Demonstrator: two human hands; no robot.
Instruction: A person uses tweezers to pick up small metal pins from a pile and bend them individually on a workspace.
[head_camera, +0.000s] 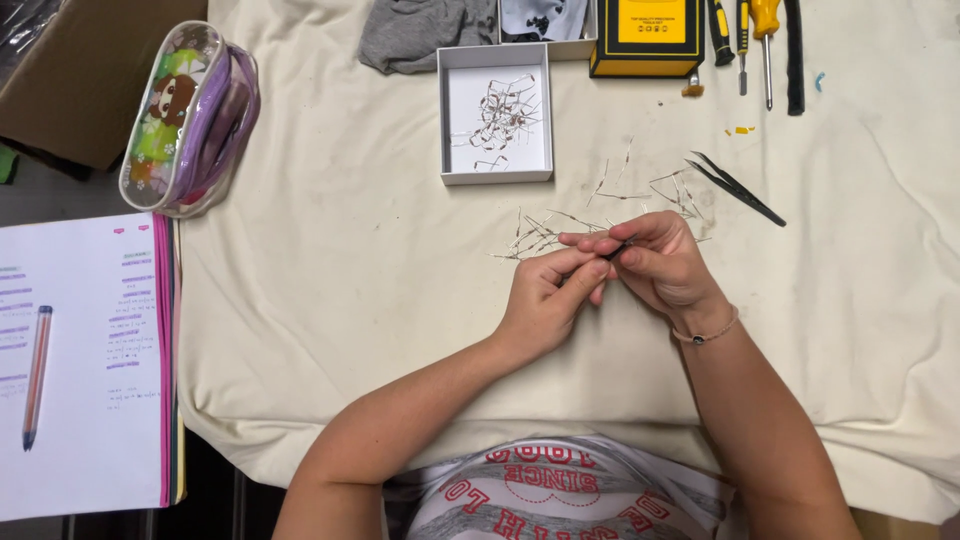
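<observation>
Held part: a small dark component (618, 249) with thin wire leads, pinched between both hands above the cream cloth (350, 250); its long axis runs roughly left-right with a slight upward tilt to the right. Too small to tell more.
Left hand (545, 300): wrist bent inward, thumb and forefinger closed together on the near end of the component, remaining fingers curled under.
Right hand (655, 260): palm turned toward the left hand, fingertips closed on the far end of the component; a thin cord bracelet (706, 336) circles the wrist.
Forearms: both bare, converging from the torso toward the middle of the table.
Loose parts (535, 238): a scatter of thin, bent metal-leaded pieces lying on the cloth just beyond the hands, pointing in mixed directions.
Tray (445, 120): shallow white square box, rigid card walls, holding a tangle of similar leaded parts.
Tweezers (738, 188): black, slender, lying diagonally with tips toward the upper left, right of the loose parts.
Screwdrivers (765, 45): yellow-handled, shafts pointing toward the person, at the far edge.
Pencil case (190, 115): clear plastic with purple trim, soft-sided, at the left.
Notebook (90, 360): open white pages with a pencil (37, 375) lying lengthwise on it.
</observation>
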